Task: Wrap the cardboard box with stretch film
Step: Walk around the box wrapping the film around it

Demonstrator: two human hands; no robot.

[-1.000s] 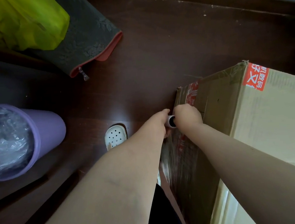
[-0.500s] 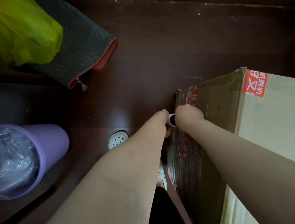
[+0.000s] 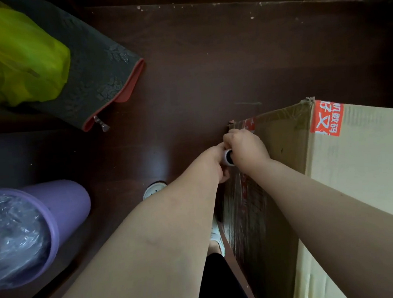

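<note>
At frame centre, my left hand [image 3: 217,162] and right hand [image 3: 246,147] curled tight round the roll [image 3: 228,158], against the box [image 3: 357,171] filling the lower right. I judged the film [image 3: 242,206] needed steady tension rounding that corner.

The bin [image 3: 63,206] stands left of the box [image 3: 357,171], the bag [image 3: 14,59] beyond the bin.

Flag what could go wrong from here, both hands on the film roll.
1. Left hand and right hand crowd one end of the film roll; a slip could slacken the stretch film on the side of the cardboard box.
2. The ragged taped corner may snag the film.
3. The purple bin stands near the white shoe: possible trip.
</note>
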